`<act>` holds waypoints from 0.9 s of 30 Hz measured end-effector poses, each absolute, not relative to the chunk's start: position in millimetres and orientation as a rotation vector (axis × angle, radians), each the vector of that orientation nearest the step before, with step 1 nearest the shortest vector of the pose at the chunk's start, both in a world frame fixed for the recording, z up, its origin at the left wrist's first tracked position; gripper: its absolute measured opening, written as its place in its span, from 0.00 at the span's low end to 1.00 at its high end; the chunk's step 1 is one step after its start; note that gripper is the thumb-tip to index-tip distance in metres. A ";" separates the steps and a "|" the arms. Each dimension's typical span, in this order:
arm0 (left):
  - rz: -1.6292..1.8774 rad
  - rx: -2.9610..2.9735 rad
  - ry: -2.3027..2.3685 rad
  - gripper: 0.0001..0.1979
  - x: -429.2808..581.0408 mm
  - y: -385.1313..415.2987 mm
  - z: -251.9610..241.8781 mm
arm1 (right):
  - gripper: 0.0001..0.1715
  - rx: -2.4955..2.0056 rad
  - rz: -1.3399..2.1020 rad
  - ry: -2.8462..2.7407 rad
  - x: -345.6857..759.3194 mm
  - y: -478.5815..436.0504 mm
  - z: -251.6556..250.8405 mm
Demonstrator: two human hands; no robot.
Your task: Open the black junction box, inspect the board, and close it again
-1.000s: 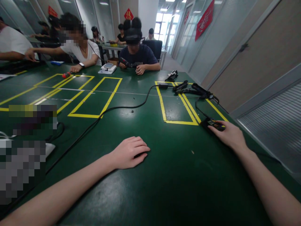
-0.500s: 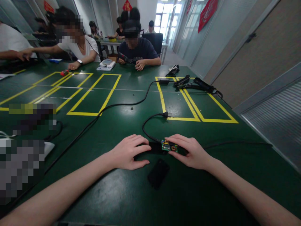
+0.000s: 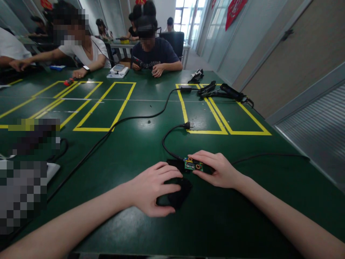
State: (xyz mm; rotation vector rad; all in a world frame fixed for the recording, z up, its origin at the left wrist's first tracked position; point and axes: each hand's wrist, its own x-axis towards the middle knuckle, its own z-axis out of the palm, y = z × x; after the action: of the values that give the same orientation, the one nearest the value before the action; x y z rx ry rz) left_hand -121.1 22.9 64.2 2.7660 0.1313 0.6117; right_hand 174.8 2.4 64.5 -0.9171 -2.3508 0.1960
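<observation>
My right hand [image 3: 215,169] is closed on a small open adapter whose green circuit board [image 3: 193,164] shows at its fingertips, resting on the green table [image 3: 134,151]. A black cable [image 3: 169,138] runs from the adapter up to a plug near the yellow tape. My left hand [image 3: 155,187] curls over a flat black cover [image 3: 176,196] lying on the table just below the board, thumb and fingers gripping its edges.
Yellow tape rectangles [image 3: 104,106] mark the table. Black tools and adapters [image 3: 221,91] lie at the far right. A long black cable [image 3: 107,135] crosses the table. Two people sit across [image 3: 153,54], others to the left. A white object [image 3: 52,169] lies at the left.
My right hand brought the adapter with its cable from the far right to the middle. A black cover appeared on the table, and my left hand moved down onto it.
</observation>
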 end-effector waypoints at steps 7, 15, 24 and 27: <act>0.778 2.767 0.251 0.16 -128.0 31.8 68.0 | 0.23 -0.902 0.236 -2.341 175.6 2.9 63.7; 0.647 2.689 0.265 0.20 -130.8 34.9 67.0 | 0.22 -0.915 0.235 -2.345 176.5 3.1 62.2; 0.633 2.789 0.359 0.24 -133.5 39.7 65.8 | 0.23 -0.929 0.228 -2.337 177.6 3.0 59.2; 0.723 2.781 0.310 0.22 -132.1 35.8 66.4 | 0.22 -0.928 0.228 -2.346 177.2 3.2 60.4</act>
State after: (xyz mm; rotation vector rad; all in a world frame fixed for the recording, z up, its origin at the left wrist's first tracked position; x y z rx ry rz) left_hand -132.1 35.8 66.4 2.7813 0.3104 0.7234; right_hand 177.2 3.2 60.4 -0.9281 -2.3456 0.2277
